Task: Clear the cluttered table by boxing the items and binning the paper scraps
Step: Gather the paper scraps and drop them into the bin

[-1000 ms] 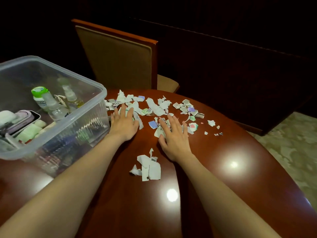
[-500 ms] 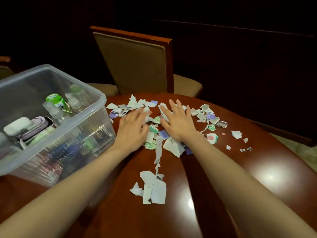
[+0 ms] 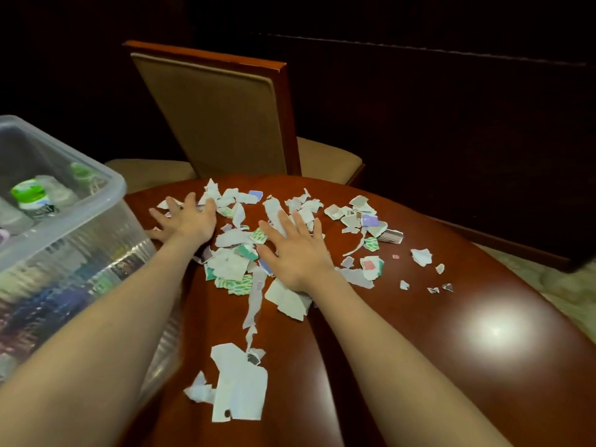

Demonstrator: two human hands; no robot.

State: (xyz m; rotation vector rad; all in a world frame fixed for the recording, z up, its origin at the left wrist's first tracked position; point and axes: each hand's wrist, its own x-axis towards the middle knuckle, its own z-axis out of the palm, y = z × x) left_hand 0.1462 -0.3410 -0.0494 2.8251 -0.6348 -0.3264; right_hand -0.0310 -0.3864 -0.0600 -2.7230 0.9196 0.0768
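The only label in view is on a green-capped bottle inside the clear plastic box. It has a dark band with pale lettering, too blurred to read. The printed patterns on the paper scraps show green, purple and pink patches, and no writing on them can be made out.

The box is cut off by the left edge, and its other contents are smeared shapes behind the ribbed wall. The left forearm covers its near corner.

The scraps lie across the far half of the glossy wooden table. Most are white torn pieces in a loose heap, with a few small bits well apart to the right. A larger white piece lies nearer the person.

The left hand lies palm down with fingers spread wide on the scraps just beside the box. The right hand lies flat on the middle of the heap, fingers straight and slightly apart. Neither hand holds anything.

A padded chair stands behind the table.
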